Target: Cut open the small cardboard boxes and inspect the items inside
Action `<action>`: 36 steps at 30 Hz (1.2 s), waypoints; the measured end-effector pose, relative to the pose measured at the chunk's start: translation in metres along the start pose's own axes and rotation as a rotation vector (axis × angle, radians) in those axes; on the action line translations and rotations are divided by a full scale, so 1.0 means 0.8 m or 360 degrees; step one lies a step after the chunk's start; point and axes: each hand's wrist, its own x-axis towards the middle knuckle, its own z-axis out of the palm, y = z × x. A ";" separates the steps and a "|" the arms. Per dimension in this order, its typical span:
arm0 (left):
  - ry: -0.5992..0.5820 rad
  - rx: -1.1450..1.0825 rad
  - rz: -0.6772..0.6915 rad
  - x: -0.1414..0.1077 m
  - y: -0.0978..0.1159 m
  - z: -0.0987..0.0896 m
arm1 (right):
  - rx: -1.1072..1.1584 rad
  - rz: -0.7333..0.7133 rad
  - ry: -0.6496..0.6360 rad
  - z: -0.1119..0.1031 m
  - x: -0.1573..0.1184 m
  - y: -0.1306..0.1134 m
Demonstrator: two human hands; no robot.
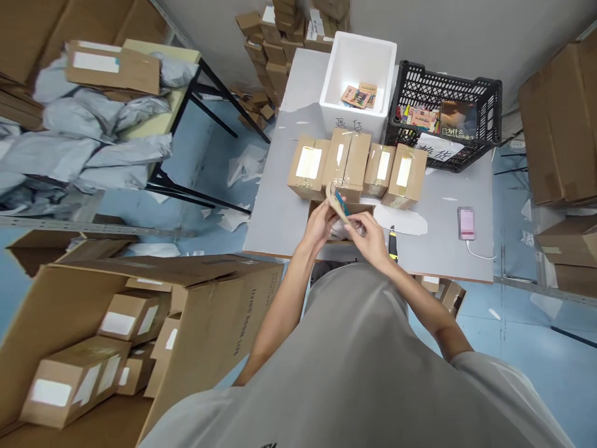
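Both of my hands hold a thin booklet-like item (339, 202) with a tan face and some blue, tilted over an open cardboard box (316, 209) at the table's front edge. My left hand (319, 225) grips its left side, fingers partly hidden behind it. On its lower right end, my right hand (368, 235) has its fingers closed. Something whitish lies in the open box under the hands. Directly behind stand several taped cardboard boxes (346, 158) with white labels. A black and yellow box cutter (392, 244) lies right of my right hand.
On the grey table (443, 230) are a white foam box (358, 62), a black crate (448, 81) and a phone (466, 224) with a cable. A large carton (224, 311) of parcels stands left; grey bags (125, 112) cover a side table.
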 end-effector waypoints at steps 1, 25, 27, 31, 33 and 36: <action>0.0059 0.0050 0.0036 0.003 0.000 -0.006 | 0.0049 0.0085 0.0081 -0.005 0.005 0.006; 0.0106 0.0476 0.0472 -0.023 0.010 -0.017 | 0.0395 0.0256 0.0232 -0.040 0.030 0.038; 0.0036 0.0504 0.0451 -0.026 0.010 -0.018 | 0.0372 0.0260 0.0189 -0.043 0.029 0.035; -0.0084 0.0457 0.0390 -0.029 0.012 -0.017 | 0.0501 0.0378 0.0113 -0.051 0.030 0.033; -0.0083 0.0444 0.0364 -0.028 0.013 -0.016 | 0.0569 0.0413 0.0073 -0.053 0.031 0.033; 0.0019 0.0464 0.0234 -0.024 0.015 -0.011 | 0.0610 0.0489 0.0036 -0.052 0.035 0.031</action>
